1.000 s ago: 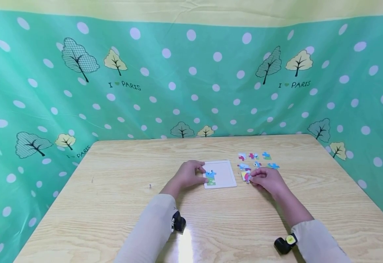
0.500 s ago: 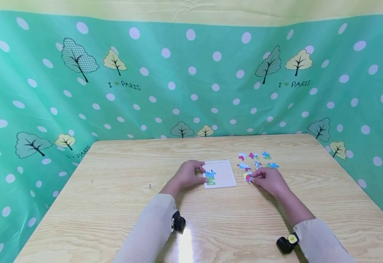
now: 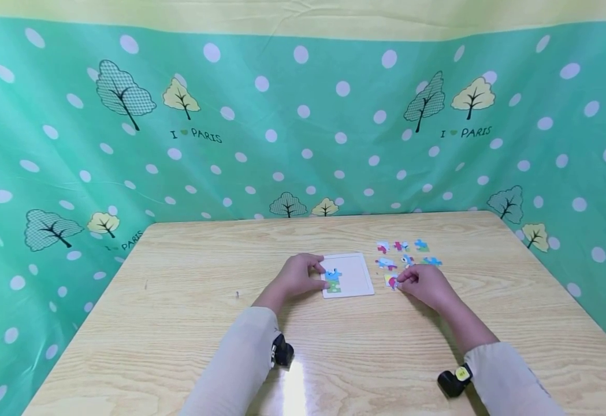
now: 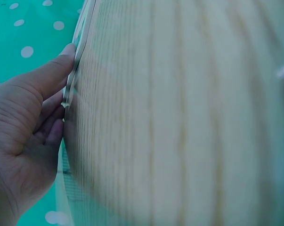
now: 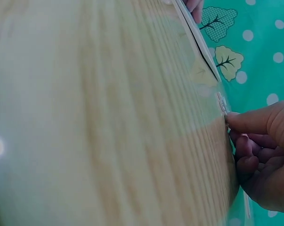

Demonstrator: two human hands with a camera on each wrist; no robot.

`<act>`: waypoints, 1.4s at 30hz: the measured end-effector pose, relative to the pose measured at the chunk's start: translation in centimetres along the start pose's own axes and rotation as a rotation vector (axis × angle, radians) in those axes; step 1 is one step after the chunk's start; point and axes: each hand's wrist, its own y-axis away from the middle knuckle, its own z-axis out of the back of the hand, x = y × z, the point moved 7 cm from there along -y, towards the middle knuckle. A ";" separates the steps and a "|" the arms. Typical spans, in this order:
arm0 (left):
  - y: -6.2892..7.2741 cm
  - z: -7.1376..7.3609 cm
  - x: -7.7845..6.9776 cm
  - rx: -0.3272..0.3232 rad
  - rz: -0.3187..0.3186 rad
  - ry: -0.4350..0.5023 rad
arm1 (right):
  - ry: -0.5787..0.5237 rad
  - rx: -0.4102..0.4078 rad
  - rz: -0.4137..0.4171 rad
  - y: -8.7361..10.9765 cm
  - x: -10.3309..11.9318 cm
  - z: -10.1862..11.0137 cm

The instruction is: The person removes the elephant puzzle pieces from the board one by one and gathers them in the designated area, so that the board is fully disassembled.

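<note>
My left hand holds the left side of a white puzzle tray; in the left wrist view its thumb lies along the tray's edge. Inside that tray, at the left, sit a blue puzzle piece and a green one just below it. To the right of the tray, my right hand pinches a yellow and red puzzle piece at its right side, low over the table. The right wrist view shows the thumb and index finger meeting at the piece, seen nearly edge-on.
Several loose puzzle pieces lie in rows beyond my right hand, among them a white and red piece, a blue and green piece and a blue piece. A tiny dark speck marks the wooden table. A dotted green curtain hangs behind.
My right hand has shifted slightly to the right with the yellow and red puzzle piece, which has turned a little. The left hand and tray stay in place.
</note>
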 end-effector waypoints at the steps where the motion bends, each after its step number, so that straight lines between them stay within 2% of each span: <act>1: 0.0 0.0 0.0 0.001 0.001 0.000 | -0.001 0.004 -0.003 0.0 0.0 0.0; 6: 0.1 0.1 0.0 -0.002 0.006 0.000 | -0.087 0.019 -0.043 0.1 -0.1 0.1; 10: 0.1 0.1 0.0 0.001 0.006 0.005 | -0.167 -0.009 -0.043 0.2 0.2 0.5; 18: 0.0 0.0 0.0 0.003 -0.005 -0.003 | -0.223 -0.077 0.065 0.2 1.3 1.3; 23: 0.0 0.1 0.0 0.003 -0.003 -0.003 | -0.261 -0.091 0.056 0.2 1.9 1.5; 30: 0.1 0.1 -0.1 0.005 -0.002 0.004 | -0.260 -0.107 0.055 0.1 3.2 1.8; 35: 0.0 0.0 -0.1 0.004 -0.003 -0.003 | -0.279 -0.095 0.081 -0.1 4.0 1.8; 42: -0.2 0.1 0.1 -0.001 -0.003 -0.008 | -0.303 -0.037 0.110 -0.8 5.2 0.9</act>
